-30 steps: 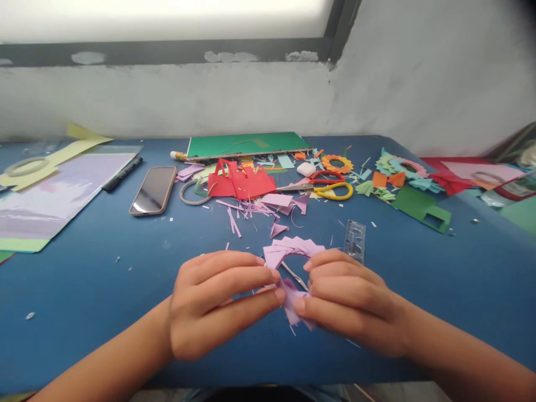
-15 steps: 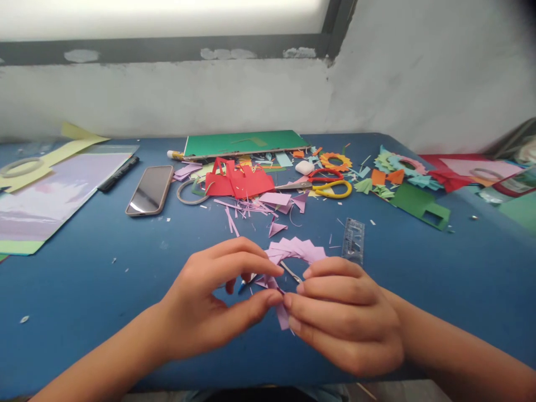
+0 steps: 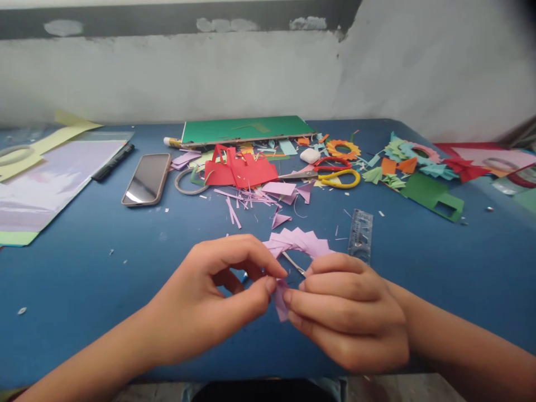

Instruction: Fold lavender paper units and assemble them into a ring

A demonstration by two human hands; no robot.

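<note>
Above the near part of the blue table, both my hands hold a ring of folded purple paper pieces point(image 3: 298, 240). My left hand point(image 3: 230, 293) pinches the ring's lower left part between thumb and fingers. Curled around its right side is my right hand point(image 3: 352, 312), with fingertips near a purple folded piece point(image 3: 280, 304) that points down. The fingers hide much of the ring. Through its middle a slim metal tip point(image 3: 295, 263) shows on the table; a bit of blue beside my left fingers belongs to something mostly covered. A loose purple folded piece point(image 3: 281, 218) lies just beyond the ring.
Scissors point(image 3: 330, 173), red paper point(image 3: 240, 167), purple scraps point(image 3: 278, 190) and a green board point(image 3: 247, 129) lie at the back. A phone point(image 3: 146, 178) and black marker point(image 3: 113, 162) are left. A clear ruler point(image 3: 360, 234) is right, near folded paper rings point(image 3: 400, 149).
My left fingers and thumb have closed together on the purple paper, where a gap showed before. The view has tilted down slightly, so the table things sit higher.
</note>
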